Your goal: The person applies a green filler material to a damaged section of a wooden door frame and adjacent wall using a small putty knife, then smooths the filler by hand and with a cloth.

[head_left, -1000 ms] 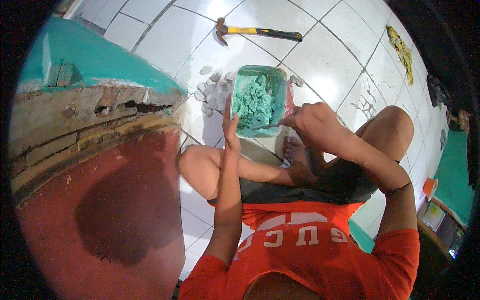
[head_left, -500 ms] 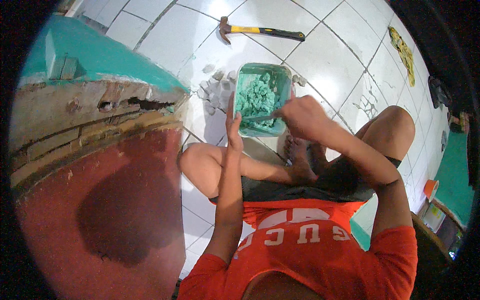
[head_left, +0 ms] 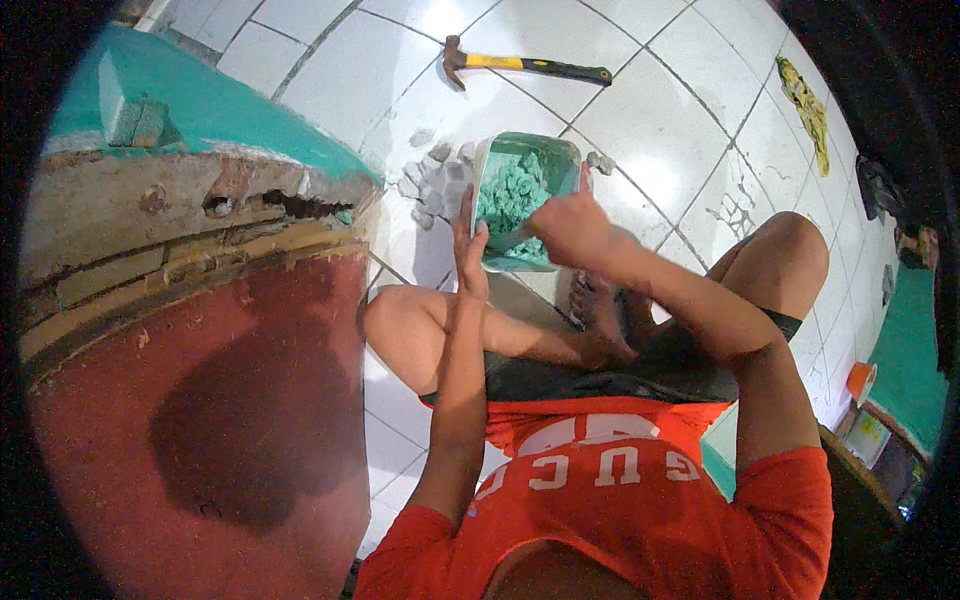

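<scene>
A rectangular pale tub point(head_left: 487, 158) holds lumpy green mortar-like mix point(head_left: 515, 190). It stands upright in front of my crossed legs, over the tiled floor. My left hand point(head_left: 470, 250) grips the tub's left wall, fingers along the outside and thumb by the near corner. My right hand point(head_left: 575, 228) is closed around a flat-bladed tool point(head_left: 511, 241), held over the tub's near right side. The blade slants into the tub along its near wall, against the mix. The fist hides the tool's handle, so its exact kind cannot be made out.
Grey rubble pieces point(head_left: 438, 185) lie left of the tub. Beyond it is a claw hammer point(head_left: 525, 66) with a yellow-black handle. A broken ledge point(head_left: 200, 200) with a green top borders the left. A yellow cloth point(head_left: 805, 110) lies far right.
My right hand has moved left and slightly down with the tool. More of the blade is now hidden in the tub. The tub has tilted slightly; my left hand keeps its hold.
</scene>
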`<state>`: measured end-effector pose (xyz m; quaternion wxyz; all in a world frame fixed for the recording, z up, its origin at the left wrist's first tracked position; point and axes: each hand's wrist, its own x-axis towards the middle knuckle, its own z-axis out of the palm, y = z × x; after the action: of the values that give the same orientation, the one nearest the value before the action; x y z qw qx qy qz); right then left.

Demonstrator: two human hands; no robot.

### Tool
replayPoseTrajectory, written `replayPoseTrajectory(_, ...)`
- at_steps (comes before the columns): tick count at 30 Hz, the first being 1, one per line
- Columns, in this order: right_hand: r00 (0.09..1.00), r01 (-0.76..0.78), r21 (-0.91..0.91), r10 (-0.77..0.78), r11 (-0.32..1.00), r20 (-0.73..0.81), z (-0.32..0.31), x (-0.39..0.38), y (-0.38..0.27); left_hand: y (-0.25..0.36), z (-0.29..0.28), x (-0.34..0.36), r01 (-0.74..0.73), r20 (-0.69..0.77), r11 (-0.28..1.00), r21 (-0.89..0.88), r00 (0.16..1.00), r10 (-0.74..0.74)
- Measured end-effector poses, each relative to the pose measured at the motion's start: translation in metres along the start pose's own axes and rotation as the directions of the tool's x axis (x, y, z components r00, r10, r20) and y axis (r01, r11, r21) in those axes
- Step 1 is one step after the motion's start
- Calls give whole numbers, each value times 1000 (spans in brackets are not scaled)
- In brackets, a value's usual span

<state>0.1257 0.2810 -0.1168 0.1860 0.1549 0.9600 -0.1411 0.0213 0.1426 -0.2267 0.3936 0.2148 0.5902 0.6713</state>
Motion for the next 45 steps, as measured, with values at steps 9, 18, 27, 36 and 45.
replayPoseTrajectory(9, 991, -133, 34, 133, 991, -4, -2, -7, 48, -9, -2, 3, 6, 3, 989, -147, 1000, -5)
replayPoseTrajectory(18, 988, -138, 307, 154, 942, -30, -32, -32, 69, -3, 1, -1, 86, 10, 964, -251, 996, -87)
replayPoseTrajectory(27, 994, -70, 580, 107, 812, -31, -42, -59, 89, -10, -3, -5, 305, -65, 798, -520, 917, -392)
replayPoseTrajectory(36, 997, -61, 389, 74, 919, -19, -62, -77, 95, -6, -6, -6, 268, -141, 786, -557, 902, -407)
replayPoseTrajectory(45, 964, -253, 396, 198, 883, 175, -74, -85, 87, -2, -7, -6, 300, -95, 766, -568, 901, -423)
